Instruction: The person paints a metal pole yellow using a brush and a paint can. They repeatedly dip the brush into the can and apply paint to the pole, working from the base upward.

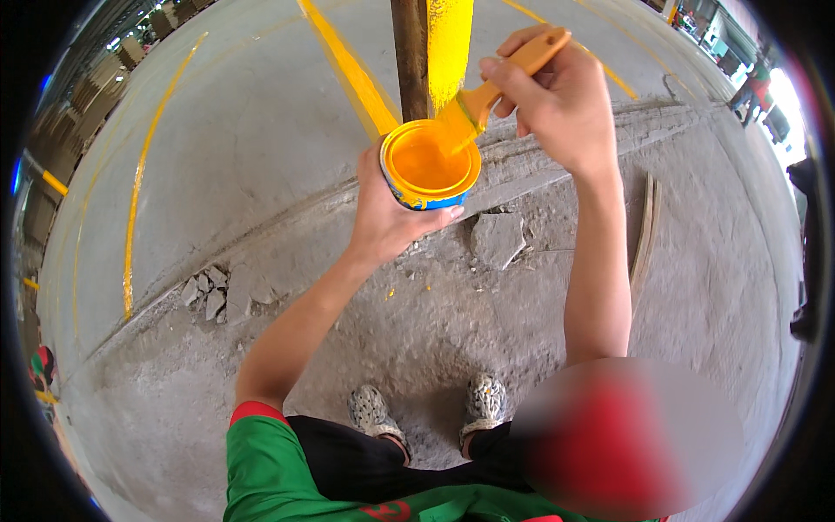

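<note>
My left hand [387, 209] is wrapped round a blue paint can [431, 205] with yellow paint smeared on its rim and side. Inside the can lies yellow-orange paint [422, 167]. In my right hand [557, 100] is a paintbrush [532, 54], gripped by its orange handle. Its bristles, coated in yellow, point down at the can's right inner edge; whether they touch the paint is hard to tell. Just beyond the can stands a post [448, 52], its right face yellow and its left face dark brown.
A raised, cracked concrete edge [287, 217] crosses the floor, with broken chunks [209, 291] and a loose slab [497, 239] beside it. Long thin strips [645, 230] lie at right. Yellow lines [139, 183] mark the smoother floor. Another person [753, 91] is far off at right.
</note>
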The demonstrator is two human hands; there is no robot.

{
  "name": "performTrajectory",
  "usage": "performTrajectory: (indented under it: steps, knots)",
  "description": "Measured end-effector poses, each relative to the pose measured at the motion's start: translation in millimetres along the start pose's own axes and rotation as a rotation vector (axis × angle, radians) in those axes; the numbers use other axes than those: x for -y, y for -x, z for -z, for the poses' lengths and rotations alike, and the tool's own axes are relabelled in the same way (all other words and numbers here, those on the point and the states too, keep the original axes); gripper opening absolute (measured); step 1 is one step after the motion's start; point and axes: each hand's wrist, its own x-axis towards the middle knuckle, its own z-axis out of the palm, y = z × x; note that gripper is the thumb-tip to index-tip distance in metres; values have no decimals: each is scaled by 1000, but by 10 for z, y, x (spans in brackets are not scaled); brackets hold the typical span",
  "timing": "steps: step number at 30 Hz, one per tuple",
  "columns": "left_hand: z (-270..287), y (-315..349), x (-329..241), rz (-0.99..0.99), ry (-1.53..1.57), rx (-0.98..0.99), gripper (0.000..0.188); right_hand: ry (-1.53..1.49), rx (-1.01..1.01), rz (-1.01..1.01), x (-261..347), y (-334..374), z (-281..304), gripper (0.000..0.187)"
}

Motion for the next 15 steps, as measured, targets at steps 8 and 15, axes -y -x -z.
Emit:
performTrajectory:
  steps: [8, 15]
  knots:
    - [-55, -246, -177, -129, 9, -133, 78, -272, -86, -67, 89, -29, 136, 25]
    - [-59, -288, -303, -160, 75, -108, 77, -355, -237, -208, -100, -41, 72, 41]
